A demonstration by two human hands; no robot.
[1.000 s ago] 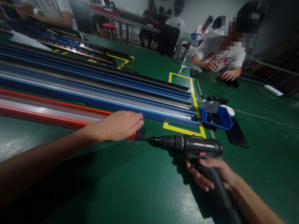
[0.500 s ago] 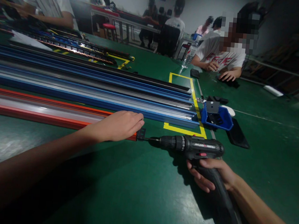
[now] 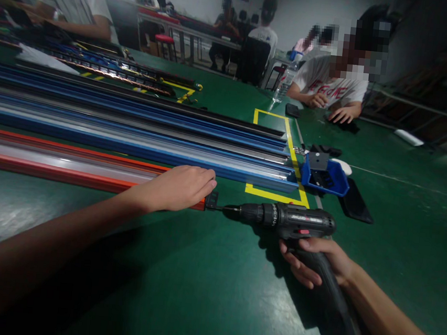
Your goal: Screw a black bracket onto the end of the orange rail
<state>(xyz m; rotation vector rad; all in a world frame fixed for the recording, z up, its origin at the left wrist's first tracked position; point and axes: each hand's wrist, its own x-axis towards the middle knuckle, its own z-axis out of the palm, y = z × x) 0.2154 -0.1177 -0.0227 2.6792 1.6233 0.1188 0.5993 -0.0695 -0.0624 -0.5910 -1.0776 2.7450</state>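
Left hand (image 3: 180, 187) lies flat, fingers together, on the long orange metal rail (image 3: 61, 165); right hand (image 3: 313, 260) grips the black cordless drill (image 3: 289, 218), its bit at the rail's end just beyond the left fingertips.

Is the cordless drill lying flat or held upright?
Held sideways: the drill points horizontally at the orange rail's end, gripped by the right hand.

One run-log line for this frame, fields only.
left hand: pressing down on orange rail end | right hand: gripping cordless drill | bit: at black end bracket | nearby: blue bin
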